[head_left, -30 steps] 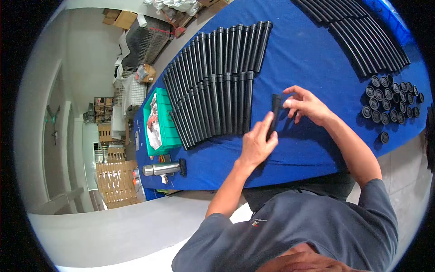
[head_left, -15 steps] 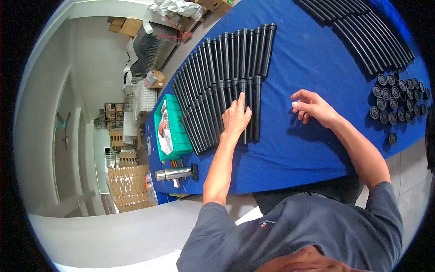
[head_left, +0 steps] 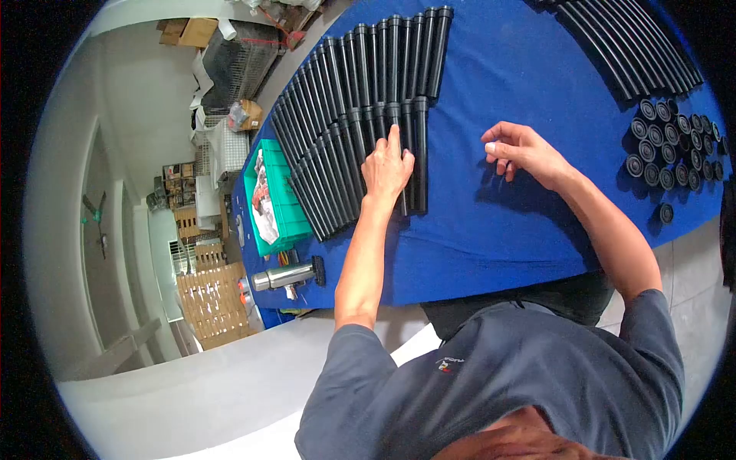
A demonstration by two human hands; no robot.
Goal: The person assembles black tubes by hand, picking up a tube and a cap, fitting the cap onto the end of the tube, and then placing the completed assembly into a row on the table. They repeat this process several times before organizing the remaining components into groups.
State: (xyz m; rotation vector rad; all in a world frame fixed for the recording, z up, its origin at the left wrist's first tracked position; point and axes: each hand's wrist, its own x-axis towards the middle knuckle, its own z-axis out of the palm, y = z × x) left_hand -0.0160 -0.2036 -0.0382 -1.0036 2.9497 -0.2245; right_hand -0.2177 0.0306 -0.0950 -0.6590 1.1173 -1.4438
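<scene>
My left hand [head_left: 388, 166] lies over the lower row of black capped tubes [head_left: 326, 165], its index finger stretched out onto one tube near its cap. Its other fingers are partly bent, and no object shows in its grasp. Above that row is an upper row of similar black tubes [head_left: 392, 61], the two rows meeting end to end. To the right, my right hand [head_left: 529, 156] hovers over the blue cloth [head_left: 491, 230], fingers loosely curled and apart, with nothing in them.
More black tubes [head_left: 613, 46] lie at the upper right, above several round black caps [head_left: 648, 151]. Left of the tubes stands a green crate [head_left: 282, 203] holding plastic-wrapped items. A metal flask [head_left: 285, 276] lies near the table's front left edge.
The whole view has shifted, so the tubes and table appear higher and a little further left. Both hands keep nearly the same pose, my left index finger still on the tubes.
</scene>
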